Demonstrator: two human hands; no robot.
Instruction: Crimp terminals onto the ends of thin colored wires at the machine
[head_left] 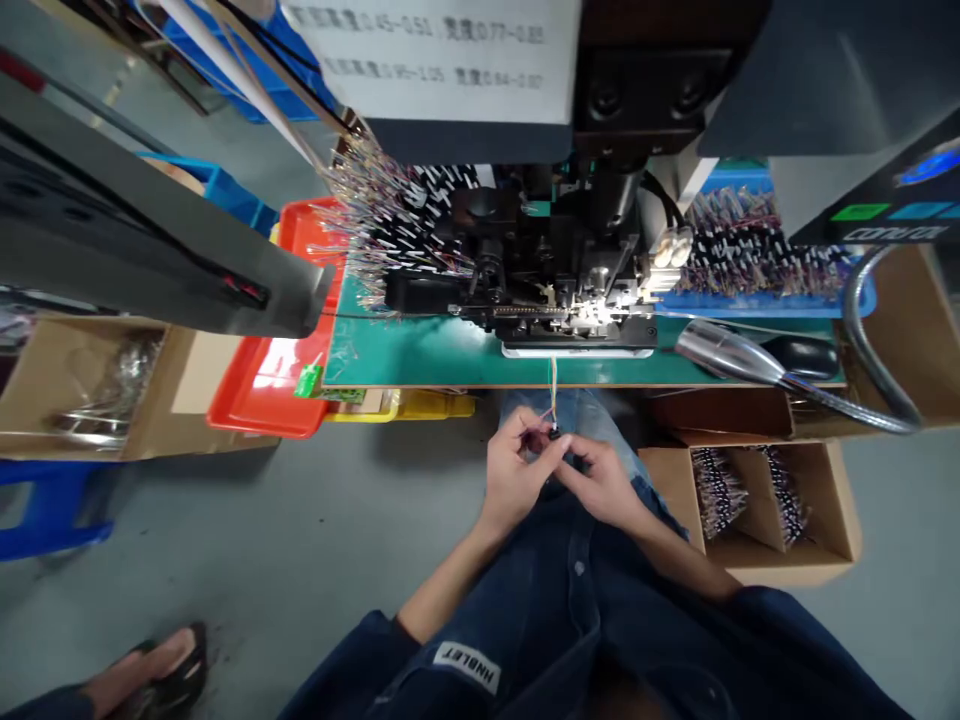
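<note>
Cannot make out the dark end (555, 434) of the thin wire bundle (554, 390), too small and partly covered by left grip (514, 478) and right grip (606, 487). Cannot fully read the blurred white sheet (442, 95), cut off at the far edge. Cannot follow the jeans (581, 408) under the counter (442, 350), nor another person's leg (56, 704), cropped at near left.

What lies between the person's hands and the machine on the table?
In the head view, the front strip of the green tabletop, with thin wires extending over its edge from where the left hand and right hand meet.
</note>
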